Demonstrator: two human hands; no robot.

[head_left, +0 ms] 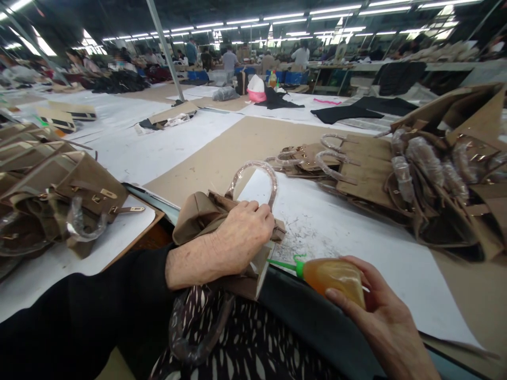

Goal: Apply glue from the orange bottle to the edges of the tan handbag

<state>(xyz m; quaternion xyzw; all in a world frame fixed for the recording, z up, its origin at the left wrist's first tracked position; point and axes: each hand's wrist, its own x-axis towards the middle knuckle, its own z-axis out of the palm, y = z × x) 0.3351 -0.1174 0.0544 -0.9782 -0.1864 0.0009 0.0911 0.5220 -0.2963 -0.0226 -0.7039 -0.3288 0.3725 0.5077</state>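
Observation:
My left hand [241,237] is closed on a brown handbag [198,214] at the table's near edge, over my lap. One plastic-wrapped handle [255,166] of the bag arches above the hand, and another wrapped handle [202,348] hangs down toward my lap. In my right hand [380,301] is a soft squeeze bottle [336,277] of amber liquid, lying nearly level. Its thin green nozzle [281,264] points left, with the tip at the pale edge of the bag below my left hand. Whether the tip touches the edge is unclear.
Brown handbags [95,195] stand in a row at the left. More bags [364,158] with wrapped handles are heaped at the right. Black fabric pieces [356,108] lie farther back. A metal post [166,50] rises from the table. People work in the background.

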